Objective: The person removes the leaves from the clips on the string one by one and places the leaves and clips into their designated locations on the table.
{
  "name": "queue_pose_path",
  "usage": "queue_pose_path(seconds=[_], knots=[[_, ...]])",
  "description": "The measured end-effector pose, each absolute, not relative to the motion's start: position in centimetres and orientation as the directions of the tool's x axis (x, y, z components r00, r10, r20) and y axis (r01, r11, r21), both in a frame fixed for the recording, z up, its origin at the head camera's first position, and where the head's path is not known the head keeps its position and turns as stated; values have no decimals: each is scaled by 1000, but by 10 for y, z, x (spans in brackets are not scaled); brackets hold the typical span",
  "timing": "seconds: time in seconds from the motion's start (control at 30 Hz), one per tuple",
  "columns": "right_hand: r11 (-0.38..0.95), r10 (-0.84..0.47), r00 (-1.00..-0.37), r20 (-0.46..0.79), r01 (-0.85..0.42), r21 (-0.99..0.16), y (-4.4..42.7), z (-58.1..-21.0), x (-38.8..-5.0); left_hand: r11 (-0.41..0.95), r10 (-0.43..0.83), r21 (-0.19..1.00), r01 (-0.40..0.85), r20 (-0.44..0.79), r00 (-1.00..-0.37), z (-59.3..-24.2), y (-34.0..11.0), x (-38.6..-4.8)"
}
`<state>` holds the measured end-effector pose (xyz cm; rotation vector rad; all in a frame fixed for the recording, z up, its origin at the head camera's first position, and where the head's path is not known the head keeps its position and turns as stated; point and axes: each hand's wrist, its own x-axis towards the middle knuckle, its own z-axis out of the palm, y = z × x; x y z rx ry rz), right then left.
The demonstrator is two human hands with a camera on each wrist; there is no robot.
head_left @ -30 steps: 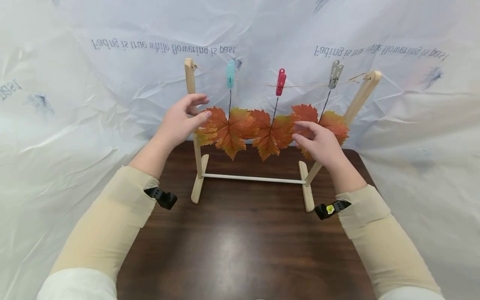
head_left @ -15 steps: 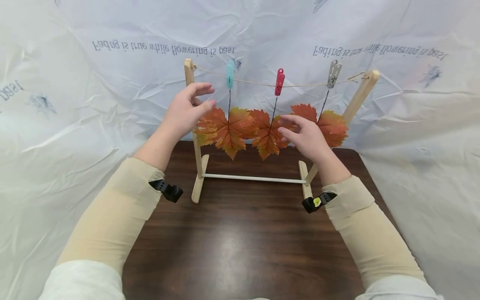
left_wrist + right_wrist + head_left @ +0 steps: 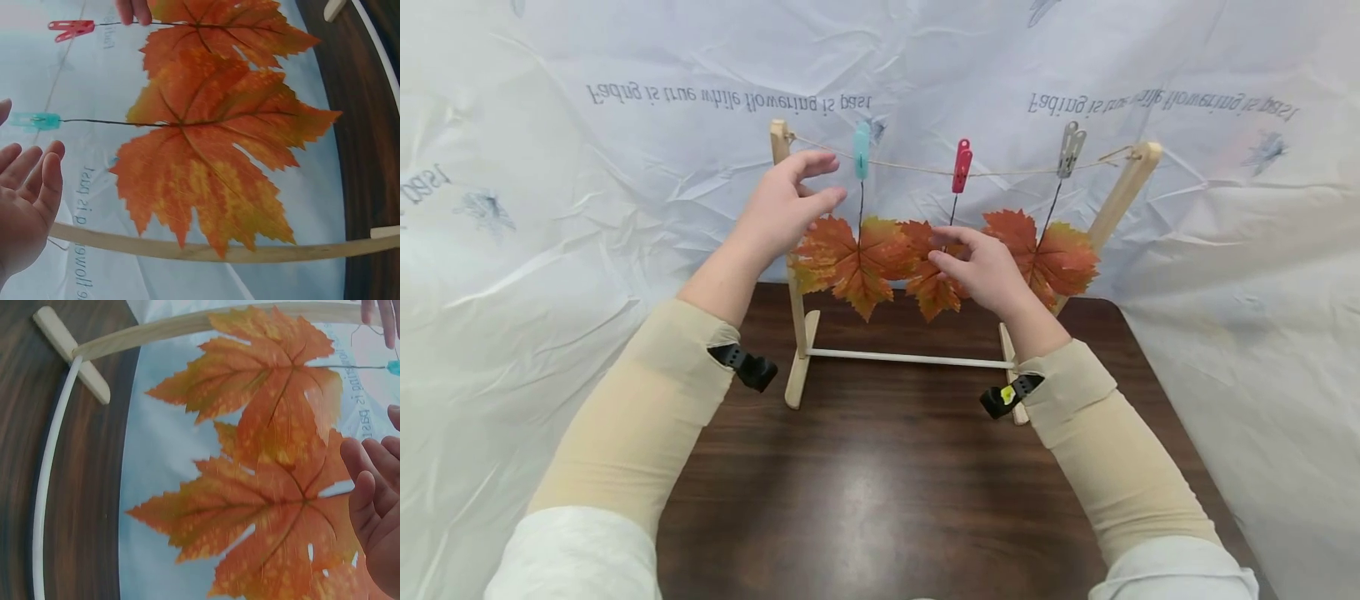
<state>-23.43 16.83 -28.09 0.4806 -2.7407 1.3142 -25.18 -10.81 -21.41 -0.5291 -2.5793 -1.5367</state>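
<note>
Three orange leaves hang by dark stems from clothespins on a string: the left leaf (image 3: 859, 260) from a teal clothespin (image 3: 861, 152), the middle leaf (image 3: 934, 292) from a red clothespin (image 3: 962, 167), the right leaf (image 3: 1060, 257) from a grey clothespin (image 3: 1071, 150). My left hand (image 3: 784, 205), fingers loosely bent and holding nothing, is just left of the teal clothespin (image 3: 39, 120). In front of the middle leaf (image 3: 269, 512) hovers my right hand (image 3: 987, 271), relaxed and empty, partly hiding that leaf and its stem.
A wooden frame with a left post (image 3: 780, 143), a right post (image 3: 1123, 193) and a white bottom rod (image 3: 910, 358) stands on the dark brown table (image 3: 865, 492). White printed cloth (image 3: 700, 50) hangs behind and at both sides.
My left hand has moved up and right, toward the teal clothespin. The right hand has shifted left from the right leaf to the middle one. The leaves and clothespins hang as before.
</note>
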Motion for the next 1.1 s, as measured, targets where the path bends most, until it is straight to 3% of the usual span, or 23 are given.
queue_pose_path(seconds=[0.27, 0.7, 1.1], knots=[[574, -270, -940, 207, -330, -749, 149, -279, -241, 393, 231, 846, 360, 288, -929, -204, -103, -254], [438, -247, -943, 222, -314, -843, 130, -268, -246, 349, 208, 878, 327, 268, -941, -192, -93, -262], [394, -215, -955, 204, -276, -877, 109, -267, -262, 345, 203, 913, 217, 153, -967, -177, -79, -271]])
